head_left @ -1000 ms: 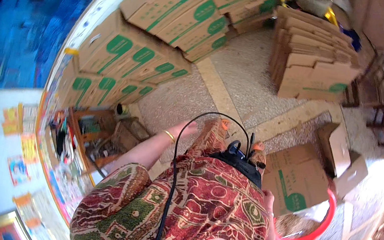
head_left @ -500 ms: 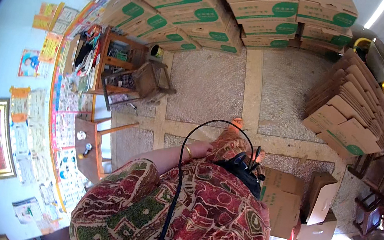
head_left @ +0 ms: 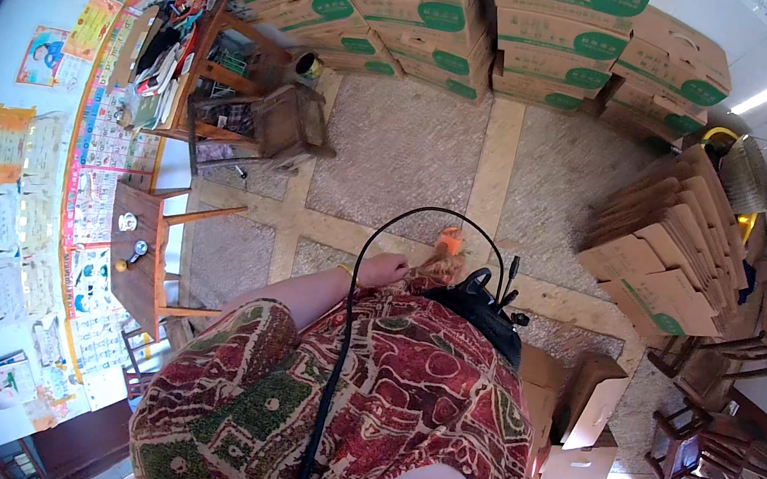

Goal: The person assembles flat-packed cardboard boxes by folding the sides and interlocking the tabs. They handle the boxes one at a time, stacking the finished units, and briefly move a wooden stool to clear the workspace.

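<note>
My left hand (head_left: 386,268) hangs beside my patterned red and green clothing (head_left: 392,373), its fingers curled in and nothing seen in them. A yellow bracelet circles the wrist. Just right of this hand a black waist bag (head_left: 481,322) sits at my front, with a strap loop and plug ends sticking up. A black cable (head_left: 345,335) runs up across my clothing and arches over toward the bag. One foot in an orange sandal (head_left: 449,240) shows ahead on the floor. My right hand is out of view.
Stacked cardboard boxes (head_left: 423,3) line the far wall. Folded cartons (head_left: 675,253) lean at the right, near a fan (head_left: 748,174) and wooden chairs (head_left: 728,363). Open boxes (head_left: 584,405) stand close on my right. At left are a wooden chair (head_left: 286,127) and small table (head_left: 133,248).
The view has turned and shifted, so the far boxes show more to the right and the left table sits farther left. My left hand has moved slightly up and left in the picture.
</note>
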{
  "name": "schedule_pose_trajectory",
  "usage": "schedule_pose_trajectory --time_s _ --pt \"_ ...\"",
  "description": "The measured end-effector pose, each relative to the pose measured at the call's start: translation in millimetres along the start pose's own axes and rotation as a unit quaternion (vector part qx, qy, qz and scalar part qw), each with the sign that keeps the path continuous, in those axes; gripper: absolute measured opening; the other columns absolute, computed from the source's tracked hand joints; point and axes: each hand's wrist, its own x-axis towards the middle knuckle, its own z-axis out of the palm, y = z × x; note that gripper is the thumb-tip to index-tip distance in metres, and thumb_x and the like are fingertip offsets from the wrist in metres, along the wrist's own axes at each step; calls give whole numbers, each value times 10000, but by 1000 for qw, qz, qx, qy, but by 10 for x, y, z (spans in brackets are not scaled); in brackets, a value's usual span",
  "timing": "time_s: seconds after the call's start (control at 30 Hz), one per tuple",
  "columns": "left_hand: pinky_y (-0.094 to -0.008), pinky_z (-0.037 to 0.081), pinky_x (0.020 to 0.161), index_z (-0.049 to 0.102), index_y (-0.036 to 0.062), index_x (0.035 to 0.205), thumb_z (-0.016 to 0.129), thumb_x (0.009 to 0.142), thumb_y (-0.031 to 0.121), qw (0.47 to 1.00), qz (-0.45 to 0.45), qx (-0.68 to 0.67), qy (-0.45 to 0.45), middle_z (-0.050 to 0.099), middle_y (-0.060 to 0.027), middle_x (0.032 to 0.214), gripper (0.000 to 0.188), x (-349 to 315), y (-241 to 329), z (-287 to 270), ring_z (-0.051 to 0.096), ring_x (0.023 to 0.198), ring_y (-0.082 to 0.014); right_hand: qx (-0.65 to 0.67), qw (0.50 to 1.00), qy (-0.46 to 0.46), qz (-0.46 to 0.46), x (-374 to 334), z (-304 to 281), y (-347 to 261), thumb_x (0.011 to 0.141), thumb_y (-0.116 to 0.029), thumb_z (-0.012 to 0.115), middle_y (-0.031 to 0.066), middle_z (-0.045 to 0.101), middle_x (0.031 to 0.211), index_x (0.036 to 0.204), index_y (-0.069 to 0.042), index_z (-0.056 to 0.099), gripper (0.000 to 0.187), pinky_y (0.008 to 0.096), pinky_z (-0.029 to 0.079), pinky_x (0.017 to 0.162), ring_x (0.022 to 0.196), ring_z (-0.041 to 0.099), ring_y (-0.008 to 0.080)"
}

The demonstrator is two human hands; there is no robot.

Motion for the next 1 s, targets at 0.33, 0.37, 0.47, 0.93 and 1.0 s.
schedule_pose_trajectory --time_s 0.33,0.37,0.47,0.93,1.0 --pt "-455 480 800 639 -10 937 494 918 366 999 5 -3 -36 647 -253 949 402 187 -523 -452 621 905 -406 -66 997 -11 -32 394 309 -444 862 -176 646 65 693 938 1028 -18 686 232 274 496 772 840 610 132" --pt "-455 480 799 639 -11 939 494 920 363 999 10 -6 -40 648 -251 945 402 182 -577 -477 622 901 -405 -78 996 -17 -41 401 377 -491 862 -177 647 64 693 938 1029 -19 685 233 275 496 771 839 610 132" --pt "-443 492 794 660 2 971 481 931 363 998 -3 -22 -57 657 -246 946 405 177 -698 -545 634 895 -395 -14 1000 -4 -16 368 502 -703 863 -186 650 65 694 946 1040 -19 682 245 278 498 766 836 611 130" --pt "-301 483 762 685 9 961 601 885 287 833 -224 -460 -209 688 -53 915 299 131 -271 -734 608 801 -159 -139 979 -71 -134 446 891 -860 881 -308 626 168 698 989 1067 25 665 384 367 490 832 899 644 231" --pt "-301 469 729 685 18 911 589 878 285 817 -200 -482 -244 676 -58 882 285 86 -156 -645 595 785 -158 -121 982 -89 -110 356 917 -869 883 -296 605 178 695 1004 1062 6 670 357 372 487 837 921 647 250"
